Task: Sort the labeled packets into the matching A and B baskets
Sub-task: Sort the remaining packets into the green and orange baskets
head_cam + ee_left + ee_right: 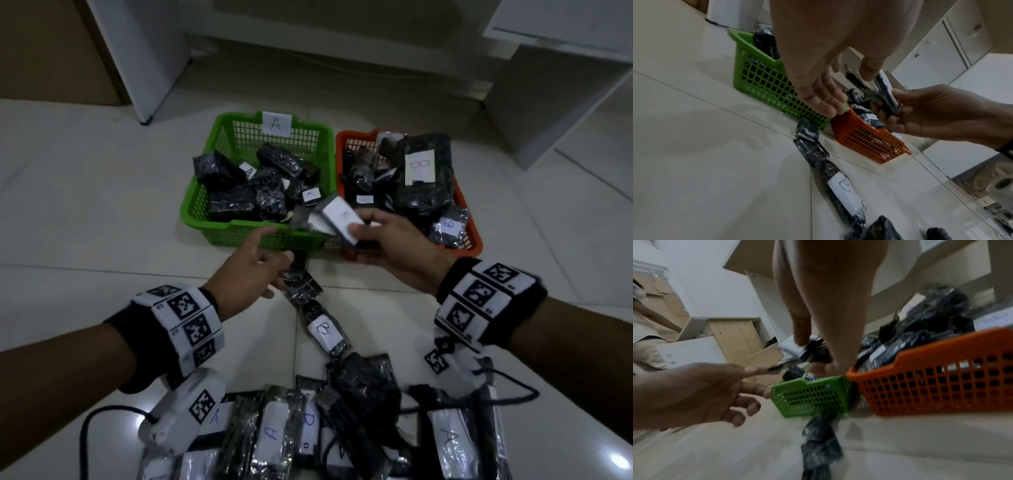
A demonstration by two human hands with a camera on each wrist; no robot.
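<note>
My right hand [394, 240] pinches a packet [342, 219]; my left [250, 267] hangs relaxed, empty. I should read its blurred label before choosing a basket [474, 236].

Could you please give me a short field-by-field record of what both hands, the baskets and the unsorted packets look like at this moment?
right hand: grips a held packet above the near rims where the baskets meet; its label letter is unreadable
left hand: fingers spread, holding nothing, above the floor before the baskets
green basket: labelled A, holds black packets
orange basket: to its right, piled with packets marked B
B packet: on the floor between the forearms
unsorted pile: A and B labels, nearest the person
</note>
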